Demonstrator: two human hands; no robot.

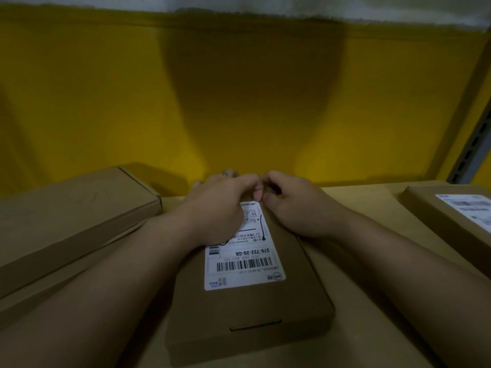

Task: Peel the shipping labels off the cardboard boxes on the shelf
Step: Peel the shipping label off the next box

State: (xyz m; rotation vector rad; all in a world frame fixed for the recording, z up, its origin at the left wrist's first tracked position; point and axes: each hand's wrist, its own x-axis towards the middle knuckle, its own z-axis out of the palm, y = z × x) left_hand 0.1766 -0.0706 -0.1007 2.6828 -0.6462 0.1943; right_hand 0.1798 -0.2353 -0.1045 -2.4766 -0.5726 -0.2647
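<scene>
Flat box (247, 309) under the wrists | shipping label (244, 264) runs up to the fingertips | left hand (220, 205), right hand (295, 205): fingers curled at its far edge, pinch unclear | step: looks like lifting a corner | next: grip it, pull slowly back.

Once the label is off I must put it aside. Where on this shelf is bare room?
The bare shelf lies between the middle box and the right box, partly crossed by the right forearm. The left side is crowded: the long box lies close beside the left forearm. The left hand and right hand occupy the far end of the label.
</scene>
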